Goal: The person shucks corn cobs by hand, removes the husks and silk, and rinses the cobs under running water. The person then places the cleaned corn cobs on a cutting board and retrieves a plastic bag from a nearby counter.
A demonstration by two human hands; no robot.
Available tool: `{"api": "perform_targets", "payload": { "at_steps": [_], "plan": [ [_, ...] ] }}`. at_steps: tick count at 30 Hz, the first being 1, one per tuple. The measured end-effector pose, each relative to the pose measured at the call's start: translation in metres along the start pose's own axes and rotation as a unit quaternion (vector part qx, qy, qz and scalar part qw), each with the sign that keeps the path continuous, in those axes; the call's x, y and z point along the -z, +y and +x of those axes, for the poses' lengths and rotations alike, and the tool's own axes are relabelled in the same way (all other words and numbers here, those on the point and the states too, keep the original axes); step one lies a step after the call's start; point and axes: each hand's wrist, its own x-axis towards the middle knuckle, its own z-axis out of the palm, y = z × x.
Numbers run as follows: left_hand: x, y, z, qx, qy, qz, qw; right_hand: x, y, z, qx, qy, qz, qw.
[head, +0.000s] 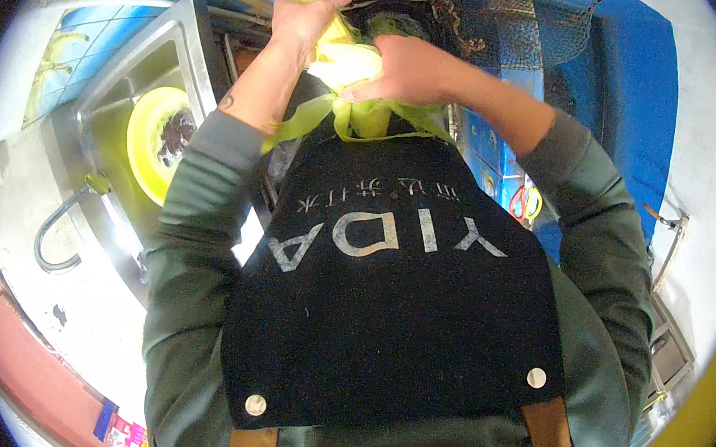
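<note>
An ear of corn [335, 27] with silk at its tip slants upward in front of the black apron [381, 317]. My left hand [301, 20] is wrapped around its upper part, below the exposed yellow tip. Lower down, my right hand [406, 71] grips the pale inner husk [348, 65] around the ear, thumb towards me. Loose green husk leaves [306, 123] hang below both hands, across the top of the apron. Part of the ear is hidden behind my fingers and the husk.
To the left, a yellow-green basin [145, 142] with dark contents sits in a steel sink [109, 99], near a curved faucet [49, 237]. Scissors [526, 202] with red and yellow handles are at the right. Netting [558, 35] hangs at the upper right.
</note>
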Motion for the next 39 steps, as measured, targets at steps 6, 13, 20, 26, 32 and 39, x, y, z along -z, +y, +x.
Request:
{"api": "perform_targets", "payload": {
  "at_steps": [6,13,20,26,32,39],
  "plan": [
    [0.025,-0.025,-0.017,0.103,-0.126,-0.135,0.977,-0.04,0.01,0.0,0.081,0.13,0.002,0.988],
    [0.033,-0.065,-0.012,0.115,-0.171,-0.251,0.946,-0.051,0.023,0.006,0.138,0.146,0.122,0.972],
    [0.036,-0.092,-0.012,0.111,-0.268,-0.399,0.87,-0.084,0.06,0.019,0.117,0.133,0.318,0.931],
    [0.022,-0.094,-0.02,0.07,-0.203,-0.409,0.887,-0.098,0.082,0.022,0.05,0.091,0.492,0.864],
    [0.027,-0.099,-0.032,0.021,-0.146,-0.447,0.882,-0.094,0.068,-0.003,-0.054,0.117,0.751,0.647],
    [0.033,-0.086,-0.038,-0.018,-0.053,-0.374,0.926,-0.08,0.06,0.011,-0.141,0.198,0.541,0.805]
  ]
}}
